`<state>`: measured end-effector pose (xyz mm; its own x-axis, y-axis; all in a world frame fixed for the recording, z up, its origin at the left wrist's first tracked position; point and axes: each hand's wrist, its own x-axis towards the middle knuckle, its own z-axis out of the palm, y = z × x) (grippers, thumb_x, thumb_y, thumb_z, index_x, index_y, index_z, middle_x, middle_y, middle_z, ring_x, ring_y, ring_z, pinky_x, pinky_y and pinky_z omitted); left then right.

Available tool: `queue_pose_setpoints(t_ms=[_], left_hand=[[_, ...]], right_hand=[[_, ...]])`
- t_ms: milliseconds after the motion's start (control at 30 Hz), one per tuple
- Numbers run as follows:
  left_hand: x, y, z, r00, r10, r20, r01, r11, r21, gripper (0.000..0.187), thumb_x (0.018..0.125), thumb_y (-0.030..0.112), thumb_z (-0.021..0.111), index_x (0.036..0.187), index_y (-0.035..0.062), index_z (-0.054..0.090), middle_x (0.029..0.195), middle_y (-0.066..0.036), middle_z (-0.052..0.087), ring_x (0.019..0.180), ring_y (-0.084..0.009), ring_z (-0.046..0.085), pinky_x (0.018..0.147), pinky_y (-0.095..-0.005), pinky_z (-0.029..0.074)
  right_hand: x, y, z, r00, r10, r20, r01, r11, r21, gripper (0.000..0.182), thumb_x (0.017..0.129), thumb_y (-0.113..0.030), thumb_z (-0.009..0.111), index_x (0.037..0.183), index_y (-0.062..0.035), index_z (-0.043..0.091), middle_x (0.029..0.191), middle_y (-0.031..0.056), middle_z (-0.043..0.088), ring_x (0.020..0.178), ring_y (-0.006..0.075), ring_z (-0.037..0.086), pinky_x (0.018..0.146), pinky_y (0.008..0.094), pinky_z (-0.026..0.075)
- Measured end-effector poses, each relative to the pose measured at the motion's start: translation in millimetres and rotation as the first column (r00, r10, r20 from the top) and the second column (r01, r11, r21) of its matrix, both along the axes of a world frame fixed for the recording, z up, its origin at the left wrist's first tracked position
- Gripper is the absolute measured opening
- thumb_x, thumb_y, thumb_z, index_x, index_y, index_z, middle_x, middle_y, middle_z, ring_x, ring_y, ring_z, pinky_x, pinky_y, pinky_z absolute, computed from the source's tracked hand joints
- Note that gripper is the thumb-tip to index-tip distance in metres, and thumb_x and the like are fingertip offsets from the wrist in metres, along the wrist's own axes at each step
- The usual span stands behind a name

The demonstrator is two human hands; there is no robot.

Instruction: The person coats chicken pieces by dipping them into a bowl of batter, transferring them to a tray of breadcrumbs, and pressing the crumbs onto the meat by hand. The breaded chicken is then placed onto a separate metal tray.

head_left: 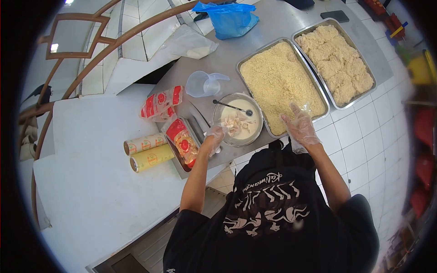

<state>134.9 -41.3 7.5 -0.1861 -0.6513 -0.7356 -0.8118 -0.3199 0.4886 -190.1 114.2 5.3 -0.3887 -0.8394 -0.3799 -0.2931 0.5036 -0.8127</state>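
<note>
My left hand (215,135), in a clear plastic glove, is at the left rim of a round metal bowl (251,138). Its fingertips are too blurred to tell what they hold. Pale batter with pieces of meat fills the bowl, and a black-handled ladle (233,107) lies across it. Over the near right corner of a tray of yellowish crumbs (273,77) is my right hand (302,126), also gloved, its fingers apart and nothing in them. Beyond that tray lies a second tray (337,66) with crumb-coated pieces.
A metal pan holds a red-labelled meat pack (183,142); another red-and-white bag (161,103) lies behind it. Two wrapped rolls (152,158) rest on the white surface at left. A clear measuring jug (203,84), a blue bag (231,20) and a phone (334,16) are farther back.
</note>
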Motion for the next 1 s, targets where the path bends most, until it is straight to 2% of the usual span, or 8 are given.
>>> queue_pose_setpoints(t_ms=[100, 200, 400, 600, 667, 833, 900, 1000], left_hand=[[7, 2, -14, 0.990, -0.071, -0.123, 0.055, 0.989, -0.136, 0.043, 0.097, 0.038, 0.055, 0.112, -0.0011, 0.065, 0.096, -0.012, 0.066, 0.090, -0.0213, 0.057, 0.079, -0.0379, 0.048], [1, 3, -18, 0.990, 0.139, -0.015, -0.138, 0.990, 0.039, 0.037, 0.097, 0.033, 0.055, 0.119, 0.0058, 0.065, 0.103, -0.004, 0.063, 0.092, -0.0159, 0.056, 0.074, -0.0312, 0.046], [-13, 10, -12, 0.748, 0.496, -0.441, -0.454, 0.867, 0.205, 0.031, 0.094, 0.030, 0.061, 0.117, 0.0091, 0.065, 0.106, -0.002, 0.065, 0.095, -0.0112, 0.058, 0.080, -0.0295, 0.046], [-55, 13, 30, 0.796, 0.383, -0.469, -0.417, 0.908, 0.034, 0.039, 0.101, 0.032, 0.054, 0.127, 0.0028, 0.060, 0.118, -0.006, 0.064, 0.107, -0.0145, 0.059, 0.091, -0.0303, 0.049], [-112, 2, 93, 0.933, 0.262, -0.246, -0.276, 0.961, -0.027, 0.041, 0.101, 0.036, 0.053, 0.120, 0.0006, 0.064, 0.110, -0.005, 0.066, 0.098, -0.0150, 0.060, 0.088, -0.0302, 0.048], [-176, -37, 69, 0.913, -0.160, -0.375, 0.080, 0.972, -0.219, 0.033, 0.097, 0.031, 0.058, 0.113, 0.0035, 0.068, 0.096, -0.007, 0.071, 0.089, -0.0192, 0.064, 0.083, -0.0303, 0.050], [-193, -46, 18, 0.776, -0.610, -0.158, 0.329, 0.606, -0.724, 0.026, 0.091, 0.023, 0.062, 0.111, 0.0075, 0.069, 0.101, -0.015, 0.072, 0.094, -0.0274, 0.068, 0.084, -0.0339, 0.052], [-214, -20, -6, 0.835, -0.538, -0.114, 0.294, 0.611, -0.735, 0.030, 0.085, 0.018, 0.066, 0.114, 0.0101, 0.068, 0.110, -0.021, 0.068, 0.101, -0.0350, 0.067, 0.089, -0.0390, 0.051]], right_hand=[[1, 0, -11, 0.998, 0.002, -0.070, -0.004, 1.000, -0.026, 0.075, 0.091, -0.045, 0.063, 0.142, 0.0068, 0.044, 0.140, 0.0272, 0.051, 0.131, 0.0368, 0.050, 0.111, 0.0368, 0.038], [-1, -2, -8, 0.998, 0.000, -0.070, -0.003, 0.999, -0.042, 0.075, 0.091, -0.046, 0.062, 0.143, 0.0053, 0.044, 0.139, 0.0274, 0.052, 0.130, 0.0372, 0.051, 0.110, 0.0375, 0.039], [-13, -5, 11, 0.999, 0.032, -0.009, -0.032, 0.998, 0.048, 0.069, 0.093, -0.035, 0.067, 0.138, 0.0127, 0.045, 0.140, 0.0295, 0.051, 0.134, 0.0329, 0.048, 0.112, 0.0345, 0.036], [-47, -4, 11, 0.996, -0.078, -0.034, 0.077, 0.997, -0.023, 0.069, 0.093, -0.035, 0.066, 0.138, 0.0129, 0.045, 0.138, 0.0308, 0.052, 0.133, 0.0328, 0.050, 0.111, 0.0349, 0.036], [-54, -1, -13, 0.992, -0.098, -0.081, 0.090, 0.992, -0.092, 0.070, 0.088, -0.036, 0.070, 0.139, 0.0073, 0.048, 0.127, 0.0336, 0.058, 0.123, 0.0396, 0.056, 0.104, 0.0375, 0.043], [-65, -7, -33, 0.973, -0.017, -0.231, 0.003, 0.998, -0.061, 0.073, 0.088, -0.043, 0.067, 0.139, 0.0058, 0.049, 0.124, 0.0341, 0.059, 0.119, 0.0421, 0.058, 0.101, 0.0420, 0.045], [-66, -13, -27, 0.972, 0.016, -0.233, -0.022, 1.000, -0.022, 0.074, 0.087, -0.042, 0.068, 0.139, 0.0058, 0.048, 0.124, 0.0340, 0.059, 0.118, 0.0421, 0.058, 0.101, 0.0418, 0.045], [-66, -21, -20, 0.980, 0.031, -0.199, -0.027, 0.999, 0.025, 0.076, 0.085, -0.042, 0.069, 0.140, 0.0056, 0.047, 0.124, 0.0340, 0.059, 0.118, 0.0420, 0.058, 0.103, 0.0409, 0.044]])
